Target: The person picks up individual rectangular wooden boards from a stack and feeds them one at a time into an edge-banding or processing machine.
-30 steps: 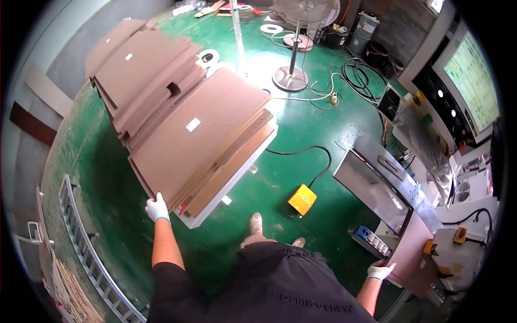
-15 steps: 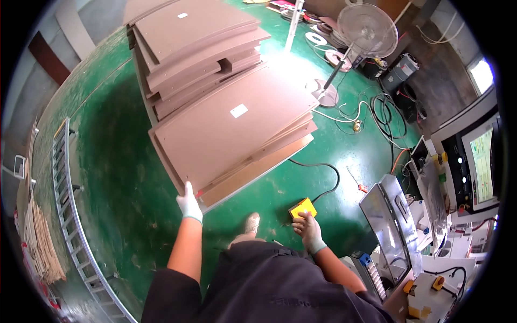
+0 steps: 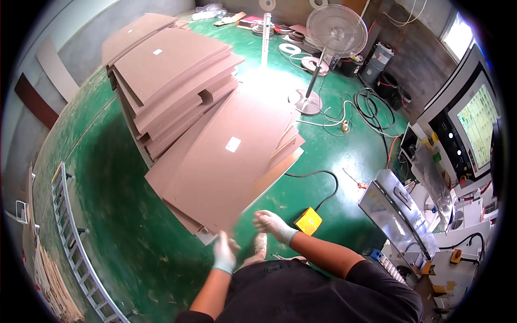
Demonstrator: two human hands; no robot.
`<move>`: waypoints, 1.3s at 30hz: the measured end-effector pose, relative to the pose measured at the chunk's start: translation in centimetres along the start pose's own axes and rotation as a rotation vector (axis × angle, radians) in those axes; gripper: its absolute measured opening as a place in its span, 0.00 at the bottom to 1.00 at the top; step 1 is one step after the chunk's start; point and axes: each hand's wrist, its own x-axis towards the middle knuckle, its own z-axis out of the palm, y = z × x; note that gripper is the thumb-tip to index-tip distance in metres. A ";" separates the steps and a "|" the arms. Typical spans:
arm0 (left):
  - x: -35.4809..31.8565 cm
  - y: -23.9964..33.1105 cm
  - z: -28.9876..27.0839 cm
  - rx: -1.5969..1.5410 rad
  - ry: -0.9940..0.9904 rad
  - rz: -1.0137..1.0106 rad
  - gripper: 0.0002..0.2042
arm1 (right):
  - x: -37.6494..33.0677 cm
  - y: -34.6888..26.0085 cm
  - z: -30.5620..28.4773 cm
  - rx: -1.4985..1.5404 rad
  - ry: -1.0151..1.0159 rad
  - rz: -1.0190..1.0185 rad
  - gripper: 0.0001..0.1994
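Observation:
A flat brown panel (image 3: 218,161) with a white label lies skewed on top of the near stack of brown panels (image 3: 186,215). Its near end, slightly smeared, points toward me. My left hand (image 3: 224,253), in a pale glove, is right by that end, thumb and fingers apart; contact with the edge is hard to make out. My right hand (image 3: 276,226), gloved too, reaches in from the right, fingers extended toward the panel's near right side, with nothing in it. Below the stack a pale board corner (image 3: 205,236) sticks out.
A taller stack of brown panels (image 3: 172,59) stands behind. A yellow foot pedal (image 3: 308,221) with a black cable lies on the green floor by my right forearm. Right are a machine with a screen (image 3: 476,121) and a metal cover (image 3: 396,212); beyond, a pedestal fan (image 3: 336,32). Left runs a metal roller rail (image 3: 72,237).
The top panel has turned on the stack, its near end swinging right and toward me. My left hand has moved right with that end; my right hand has come left from above the pedal.

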 end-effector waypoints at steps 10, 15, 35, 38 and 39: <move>0.0 -4.6 -8.9 1.330 -0.601 0.068 0.26 | -5.9 5.2 -4.8 -0.235 0.023 -0.104 0.29; -1.0 2.7 -11.7 0.711 -0.302 -0.104 0.33 | -8.0 2.6 -10.7 -0.332 -0.064 -0.031 0.33; -15.2 -4.9 18.4 0.226 -0.828 -0.605 0.26 | -26.4 0.7 -13.7 0.507 0.461 -0.477 0.18; -9.6 -4.1 19.4 0.096 -0.765 -0.508 0.26 | -27.8 1.3 -15.3 0.467 0.657 -0.509 0.17; -6.1 -3.2 19.8 0.056 -0.726 -0.437 0.25 | -28.4 1.5 -15.7 0.467 0.726 -0.525 0.18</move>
